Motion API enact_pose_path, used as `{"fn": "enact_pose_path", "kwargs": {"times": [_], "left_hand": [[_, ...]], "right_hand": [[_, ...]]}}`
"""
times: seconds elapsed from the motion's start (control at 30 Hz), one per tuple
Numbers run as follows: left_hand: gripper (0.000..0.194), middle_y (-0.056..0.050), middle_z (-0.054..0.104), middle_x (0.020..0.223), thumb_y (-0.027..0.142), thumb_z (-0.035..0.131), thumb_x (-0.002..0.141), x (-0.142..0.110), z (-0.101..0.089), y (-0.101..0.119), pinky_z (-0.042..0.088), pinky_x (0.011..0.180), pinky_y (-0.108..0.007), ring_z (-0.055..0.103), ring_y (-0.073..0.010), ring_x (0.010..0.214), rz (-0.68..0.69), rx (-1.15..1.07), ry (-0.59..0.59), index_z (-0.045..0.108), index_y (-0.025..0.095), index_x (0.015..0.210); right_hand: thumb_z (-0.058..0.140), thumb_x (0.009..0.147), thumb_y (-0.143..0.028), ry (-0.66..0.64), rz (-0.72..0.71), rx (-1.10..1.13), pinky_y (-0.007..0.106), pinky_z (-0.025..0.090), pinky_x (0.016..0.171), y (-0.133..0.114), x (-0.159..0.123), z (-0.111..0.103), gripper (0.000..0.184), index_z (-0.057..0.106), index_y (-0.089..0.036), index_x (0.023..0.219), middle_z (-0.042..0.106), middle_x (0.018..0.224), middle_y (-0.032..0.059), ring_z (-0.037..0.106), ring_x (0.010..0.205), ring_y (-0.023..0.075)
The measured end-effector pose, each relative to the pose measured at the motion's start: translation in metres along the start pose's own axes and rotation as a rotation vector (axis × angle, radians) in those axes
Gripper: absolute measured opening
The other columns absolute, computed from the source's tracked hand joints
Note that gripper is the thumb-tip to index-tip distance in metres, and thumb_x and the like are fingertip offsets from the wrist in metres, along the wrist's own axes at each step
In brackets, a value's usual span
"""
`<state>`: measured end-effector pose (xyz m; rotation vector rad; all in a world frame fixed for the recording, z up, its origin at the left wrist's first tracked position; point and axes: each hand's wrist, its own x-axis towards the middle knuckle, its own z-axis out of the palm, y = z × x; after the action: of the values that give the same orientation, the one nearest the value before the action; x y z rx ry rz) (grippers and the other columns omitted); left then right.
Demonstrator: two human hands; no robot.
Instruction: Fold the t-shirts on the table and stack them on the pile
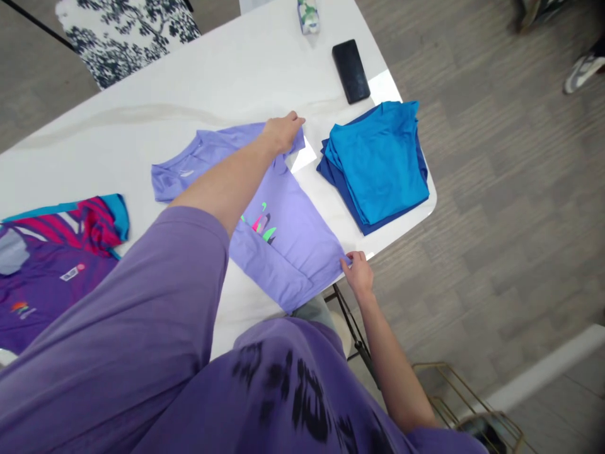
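Observation:
A lavender T-shirt (288, 246) with a small green and pink logo lies partly folded on the white table (212, 82). My left hand (282, 132) reaches across it and pinches its far corner near the shoulder. My right hand (358, 272) pinches the near corner of the same shirt at the table's front edge. The cloth is stretched flat between both hands.
A stack of folded blue shirts (378, 164) sits at the table's right end. Behind it lie a black phone (350, 70) and a small patterned packet (308, 16). A purple, pink and teal jersey (51, 265) lies at the left. A floral chair (127, 31) stands beyond the table.

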<state>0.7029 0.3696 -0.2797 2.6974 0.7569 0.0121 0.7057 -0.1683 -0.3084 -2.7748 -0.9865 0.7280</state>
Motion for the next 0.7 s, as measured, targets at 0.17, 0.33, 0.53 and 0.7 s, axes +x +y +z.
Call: {"fn": "enact_pose_path", "kwargs": {"times": [0.17, 0.33, 0.53, 0.7], "left_hand": [[0.032, -0.012, 0.072, 0.134, 0.001, 0.073, 0.093, -0.002, 0.005, 0.001, 0.047, 0.104, -0.031, 0.056, -0.0082, 0.091, -0.123, 0.013, 0.015, 0.066, 0.000, 0.124], [0.028, -0.009, 0.075, 0.125, 0.020, 0.075, 0.099, -0.034, -0.025, -0.025, 0.049, 0.107, -0.037, 0.060, -0.0116, 0.098, -0.188, -0.058, 0.153, 0.069, 0.007, 0.123], [0.040, -0.007, 0.072, 0.114, 0.033, 0.052, 0.116, -0.138, -0.064, -0.113, 0.052, 0.097, -0.026, 0.065, -0.0042, 0.092, -0.235, -0.389, 0.385, 0.052, -0.003, 0.132], [0.056, -0.007, 0.068, 0.125, 0.047, 0.062, 0.112, -0.261, -0.047, -0.199, 0.055, 0.102, -0.030, 0.055, -0.0052, 0.095, -0.477, -0.471, 0.375, 0.047, -0.003, 0.134]], "right_hand": [[0.060, 0.106, -0.043, -0.017, -0.046, 0.069, 0.029, 0.038, 0.070, -0.007, -0.007, 0.000, 0.019, 0.068, -0.026, 0.109, 0.075, 0.109, 0.0031, 0.067, 0.088, 0.0193], [0.062, 0.104, -0.041, -0.025, -0.107, 0.166, 0.029, 0.040, 0.071, -0.013, -0.030, -0.018, 0.016, 0.067, -0.027, 0.109, 0.076, 0.102, 0.0003, 0.064, 0.077, 0.0172], [0.061, 0.102, -0.029, -0.056, -0.471, 0.249, 0.031, 0.048, 0.085, -0.025, -0.074, -0.030, 0.006, 0.065, -0.024, 0.102, 0.071, 0.098, 0.0047, 0.065, 0.093, 0.0216], [0.066, 0.098, -0.022, -0.232, -0.628, 0.115, 0.032, 0.049, 0.090, -0.049, -0.100, 0.012, 0.008, 0.067, -0.025, 0.105, 0.071, 0.102, 0.0045, 0.065, 0.098, 0.0223]]}}
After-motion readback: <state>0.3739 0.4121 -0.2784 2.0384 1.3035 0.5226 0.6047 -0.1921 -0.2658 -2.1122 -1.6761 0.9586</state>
